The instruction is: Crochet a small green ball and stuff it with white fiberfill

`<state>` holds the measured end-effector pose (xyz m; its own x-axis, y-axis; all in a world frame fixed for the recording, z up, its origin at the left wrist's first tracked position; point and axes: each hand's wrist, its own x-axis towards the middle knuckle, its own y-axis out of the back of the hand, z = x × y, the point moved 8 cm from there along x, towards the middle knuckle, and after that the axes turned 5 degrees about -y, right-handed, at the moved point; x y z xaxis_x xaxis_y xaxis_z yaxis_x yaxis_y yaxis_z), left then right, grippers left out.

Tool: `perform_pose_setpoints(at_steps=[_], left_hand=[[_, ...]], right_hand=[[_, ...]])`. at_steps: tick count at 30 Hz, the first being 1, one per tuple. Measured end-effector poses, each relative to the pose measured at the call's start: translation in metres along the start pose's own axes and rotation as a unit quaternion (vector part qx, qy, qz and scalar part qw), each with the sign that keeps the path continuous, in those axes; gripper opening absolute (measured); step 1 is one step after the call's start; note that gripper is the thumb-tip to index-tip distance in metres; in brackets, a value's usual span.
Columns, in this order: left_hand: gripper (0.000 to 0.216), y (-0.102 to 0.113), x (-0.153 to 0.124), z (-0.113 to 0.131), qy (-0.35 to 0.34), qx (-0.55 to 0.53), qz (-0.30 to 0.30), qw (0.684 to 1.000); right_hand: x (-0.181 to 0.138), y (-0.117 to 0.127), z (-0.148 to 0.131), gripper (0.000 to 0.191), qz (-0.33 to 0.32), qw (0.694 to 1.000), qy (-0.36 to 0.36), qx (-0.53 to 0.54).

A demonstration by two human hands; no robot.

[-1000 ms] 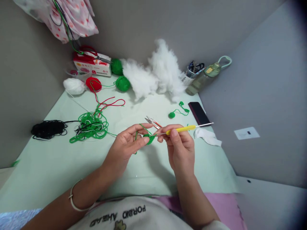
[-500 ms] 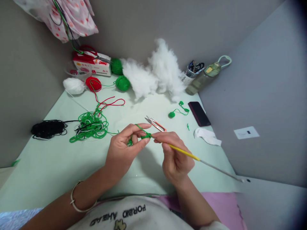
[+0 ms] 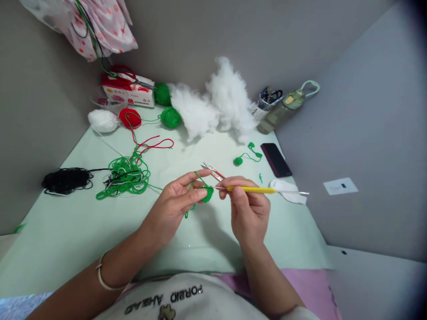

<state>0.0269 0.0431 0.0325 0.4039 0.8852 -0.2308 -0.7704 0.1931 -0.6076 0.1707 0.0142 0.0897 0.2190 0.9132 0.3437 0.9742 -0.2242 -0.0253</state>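
Between the thumb and fingers of my left hand (image 3: 173,202) is a small green crochet piece (image 3: 207,194), with green yarn looped over the raised index finger. My right hand (image 3: 250,209) grips a crochet hook (image 3: 253,190) by its yellow handle. The hook's thin metal tip reaches left to the edge of the crochet piece; whether it is inside a stitch I cannot tell. Behind my fingers lie thread snips (image 3: 215,172) with orange handles, partly hidden by my right hand. A green yarn tail dangles below my left fingers.
Tangled green yarn (image 3: 125,178) and a black yarn bundle (image 3: 66,180) lie on the left. White stuffing (image 3: 230,102), a red yarn ball (image 3: 130,118) and a green yarn ball (image 3: 170,118) sit at the back. A phone (image 3: 276,159) and a bottle (image 3: 283,109) stand to the right.
The crochet hook has swung from sloping down to the right to nearly level. The green crochet piece has turned, showing more of its face.
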Motion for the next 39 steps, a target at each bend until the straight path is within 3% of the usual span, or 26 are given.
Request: perform_pose_setpoints(at_steps=[3,6,9,11,16,21,27,34,39], left_hand=[[0.039,-0.004,-0.001,0.002,-0.034,0.037,-0.009,0.999],[0.042,-0.003,0.000,0.004,-0.061,0.050,0.013,0.997],[0.040,-0.005,0.002,-0.002,-0.018,0.003,0.010,1.000],[0.034,-0.006,0.003,-0.007,0.023,-0.037,-0.001,0.999],[0.026,0.001,0.003,0.000,-0.005,-0.034,0.020,0.999],[0.027,-0.003,0.000,0.008,-0.066,0.058,0.006,0.996],[0.030,0.002,-0.002,0.011,-0.075,0.111,0.029,0.991],[0.028,0.006,-0.004,0.013,-0.090,0.150,0.040,0.984],[0.025,0.005,-0.007,0.023,-0.138,0.219,0.066,0.964]], right_hand=[[0.000,-0.004,0.004,0.018,-0.005,0.999,-0.015,-0.032],[-0.004,-0.009,-0.004,0.021,-0.011,0.993,0.055,-0.108],[-0.012,-0.017,-0.019,0.035,-0.028,0.959,0.178,-0.217],[-0.014,-0.015,-0.024,0.037,-0.025,0.950,0.207,-0.233],[0.001,0.004,-0.009,0.020,0.022,0.996,0.055,-0.068],[0.003,-0.001,0.004,0.015,-0.012,0.999,-0.008,-0.040],[0.005,0.002,0.015,0.020,-0.012,0.996,-0.073,0.041],[0.003,0.000,0.002,0.020,-0.024,0.999,-0.040,0.005],[-0.008,-0.004,-0.016,0.024,-0.024,0.989,0.075,-0.122]])
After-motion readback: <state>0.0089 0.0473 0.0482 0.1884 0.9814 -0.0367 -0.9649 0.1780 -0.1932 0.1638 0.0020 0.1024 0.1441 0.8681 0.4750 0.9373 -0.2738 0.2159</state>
